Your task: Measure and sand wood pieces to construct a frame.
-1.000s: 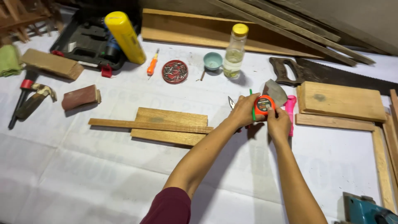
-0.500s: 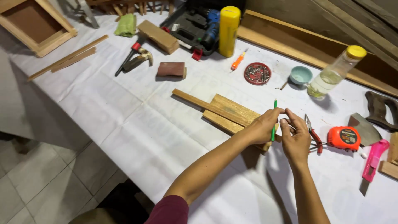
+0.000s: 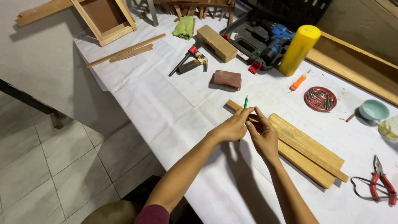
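Observation:
My left hand [image 3: 231,128] pinches a green pencil [image 3: 246,102] that points up, its tip just above my fingers. My right hand [image 3: 263,137] touches the same pencil from the right, fingertips meeting the left hand's. Both hands hover over the near end of a stack of wooden boards [image 3: 306,149] lying on the white-covered table [image 3: 166,108]. A thin wooden strip [image 3: 233,105] runs under the boards and pokes out beside my hands.
Hammer [image 3: 192,63], sanding block [image 3: 227,78], wood block [image 3: 215,42], green cloth [image 3: 184,26], drill in its case [image 3: 271,39], yellow cylinder [image 3: 299,49], orange screwdriver [image 3: 299,81], red dish of nails [image 3: 320,98], teal bowl [image 3: 374,110], red pliers [image 3: 381,182], wooden frame [image 3: 105,18], loose strips [image 3: 126,50]. Table edge and tiled floor at left.
The tape measure was put down and left out of view. My hands took up the green pencil and moved left along the boards; the view swung left.

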